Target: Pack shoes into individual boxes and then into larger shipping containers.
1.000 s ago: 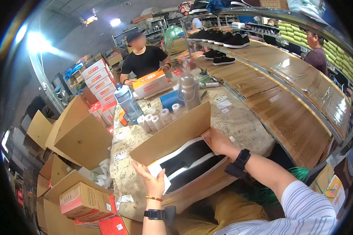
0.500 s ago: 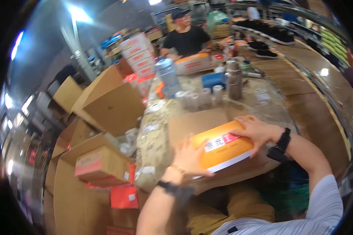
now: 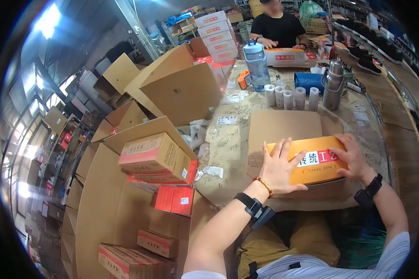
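An orange printed panel with white and red lettering blocks lies over an open brown cardboard box, whose raised flap stands behind it. My left hand rests on the panel's left part, fingers spread. At the panel's right end my right hand presses down with its fingers apart. Whether the panel is a separate sheet or a smaller box inside is unclear. The box's front side is partly shaded, at the table's near edge.
Left of the table stands a large open carton holding several boxes. Beyond my box are white rolls, a steel flask, a blue cylinder and a water bottle. Across the table a person handles another box.
My view has swung left, so the scene sits farther right. The panel's white front edge no longer shows. My left hand now lies farther over its top; both hands stay on it.
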Demonstrator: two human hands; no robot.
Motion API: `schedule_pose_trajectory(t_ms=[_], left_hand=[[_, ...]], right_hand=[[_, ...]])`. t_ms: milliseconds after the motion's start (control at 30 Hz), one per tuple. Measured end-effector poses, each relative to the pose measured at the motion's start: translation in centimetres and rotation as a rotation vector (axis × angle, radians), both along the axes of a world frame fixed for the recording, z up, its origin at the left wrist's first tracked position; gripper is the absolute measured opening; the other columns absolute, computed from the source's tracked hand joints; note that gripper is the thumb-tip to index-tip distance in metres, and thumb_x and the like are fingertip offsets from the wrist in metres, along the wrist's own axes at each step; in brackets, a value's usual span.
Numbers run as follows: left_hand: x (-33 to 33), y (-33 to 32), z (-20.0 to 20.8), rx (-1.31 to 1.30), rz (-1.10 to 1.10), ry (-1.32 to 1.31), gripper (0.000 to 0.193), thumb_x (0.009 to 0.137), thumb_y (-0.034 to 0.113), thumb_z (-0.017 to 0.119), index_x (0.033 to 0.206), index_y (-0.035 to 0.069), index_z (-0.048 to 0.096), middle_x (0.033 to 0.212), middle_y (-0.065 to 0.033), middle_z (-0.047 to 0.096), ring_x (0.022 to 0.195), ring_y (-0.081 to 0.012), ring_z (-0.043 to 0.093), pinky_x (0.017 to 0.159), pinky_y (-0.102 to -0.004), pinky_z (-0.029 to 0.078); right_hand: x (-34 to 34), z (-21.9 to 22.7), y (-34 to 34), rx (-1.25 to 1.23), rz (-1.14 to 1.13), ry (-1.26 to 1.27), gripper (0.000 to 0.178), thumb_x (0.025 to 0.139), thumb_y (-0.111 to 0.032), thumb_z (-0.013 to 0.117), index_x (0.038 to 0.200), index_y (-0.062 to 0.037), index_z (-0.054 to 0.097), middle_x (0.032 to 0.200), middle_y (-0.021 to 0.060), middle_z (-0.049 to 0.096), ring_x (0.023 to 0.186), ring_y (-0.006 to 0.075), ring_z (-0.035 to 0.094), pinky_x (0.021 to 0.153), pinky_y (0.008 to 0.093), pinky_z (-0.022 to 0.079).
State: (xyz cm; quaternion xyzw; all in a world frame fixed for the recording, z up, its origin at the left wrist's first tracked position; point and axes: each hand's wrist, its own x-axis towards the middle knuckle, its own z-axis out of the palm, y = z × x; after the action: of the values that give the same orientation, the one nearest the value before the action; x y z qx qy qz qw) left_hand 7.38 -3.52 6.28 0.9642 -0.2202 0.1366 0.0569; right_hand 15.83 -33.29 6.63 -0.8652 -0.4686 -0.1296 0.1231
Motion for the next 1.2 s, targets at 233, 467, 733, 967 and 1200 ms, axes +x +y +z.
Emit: schedule_pose_trajectory(t_ms=[233, 467, 733, 967, 1200], left_hand=[[-4.2, -0.2, -10.1, -1.773, 0.001, 0.103, 0.093, 0.074, 0.025, 0.074, 0.147, 0.017, 0.015, 0.147, -0.0151, 0.021, 0.137, -0.0293, 0.019, 0.111, -0.0439, 0.017], [-14.6, 6.7, -2.3, -1.680, -0.128, 0.260, 0.101, 0.073, 0.024, 0.076, 0.146, 0.005, 0.008, 0.145, -0.0111, 0.026, 0.131, -0.0224, 0.030, 0.107, -0.0395, 0.028], [-30.5, 18.5, 12.0, -1.024, 0.514, -0.423, 0.109, 0.048, 0.018, 0.083, 0.140, 0.002, 0.026, 0.129, -0.0154, 0.040, 0.116, -0.0315, 0.044, 0.097, -0.0437, 0.038], [-29.9, 30.4, 5.0, 0.538, 1.402, -0.149, 0.110, 0.048, 0.042, 0.083, 0.142, 0.023, 0.028, 0.132, -0.0231, 0.030, 0.125, -0.0408, 0.030, 0.101, -0.0611, 0.025], [-25.3, 45.7, -8.5, 0.052, 1.749, 0.088, 0.110, 0.053, 0.047, 0.084, 0.144, 0.033, 0.023, 0.136, -0.0265, 0.028, 0.128, -0.0422, 0.027, 0.104, -0.0553, 0.026]], right_hand=[[-2.8, -8.7, -4.5, 1.268, -0.078, 1.336, 0.068, 0.093, -0.059, 0.027, 0.137, -0.0076, 0.036, 0.142, 0.0097, 0.036, 0.130, 0.0230, 0.034, 0.107, 0.0375, 0.029], [-4.9, -5.0, 1.4, 1.112, 0.381, 1.321, 0.075, 0.092, -0.061, 0.028, 0.143, -0.0064, 0.025, 0.145, 0.0085, 0.031, 0.132, 0.0213, 0.033, 0.108, 0.0368, 0.028], [-1.2, -7.0, 15.4, 0.568, 0.090, 0.480, 0.053, 0.095, -0.035, 0.034, 0.140, -0.0058, 0.034, 0.142, 0.0219, 0.030, 0.132, 0.0351, 0.030, 0.107, 0.0406, 0.026], [-2.4, -8.0, 18.0, 0.172, 0.025, 0.130, 0.046, 0.079, -0.022, 0.056, 0.124, -0.0089, 0.054, 0.133, 0.0233, 0.038, 0.117, 0.0398, 0.042, 0.104, 0.0489, 0.030], [-2.1, -9.0, 18.6, 0.112, -0.008, 0.136, 0.051, 0.073, -0.021, 0.064, 0.121, -0.0106, 0.055, 0.126, 0.0190, 0.045, 0.115, 0.0376, 0.045, 0.104, 0.0521, 0.031]])
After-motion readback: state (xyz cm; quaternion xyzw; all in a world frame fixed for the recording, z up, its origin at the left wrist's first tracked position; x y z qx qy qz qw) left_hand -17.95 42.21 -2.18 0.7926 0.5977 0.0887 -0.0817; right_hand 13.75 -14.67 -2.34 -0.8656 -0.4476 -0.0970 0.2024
